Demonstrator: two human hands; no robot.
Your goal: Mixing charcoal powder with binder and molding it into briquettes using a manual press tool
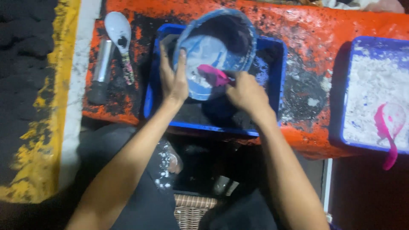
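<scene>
— What are the two hands doing?

— The left hand (pixel 174 79) grips the near rim of a blue bowl (pixel 217 47), its fingers (pixel 182 59) pressed flat against the powder-smeared inside. The bowl is tilted up on edge, just beyond the fingertips, over a blue tray (pixel 272 102) of dark material.

— And the right?

— The right hand (pixel 246 91) is clenched around the handle of a pink scoop (pixel 213 76); the scoop's head lies inside the bowl, between the two sets of fingers.

— What lies around them?

— Left of the left fingers, on the orange table (pixel 324 30), a white spoon (pixel 120 38) lies beside a metal cylinder (pixel 102 70), both apart from the hand. Well to the right of the right fingers sits a second blue tray (pixel 347 106) of white powder with another pink scoop (pixel 388 127) resting in it.
</scene>
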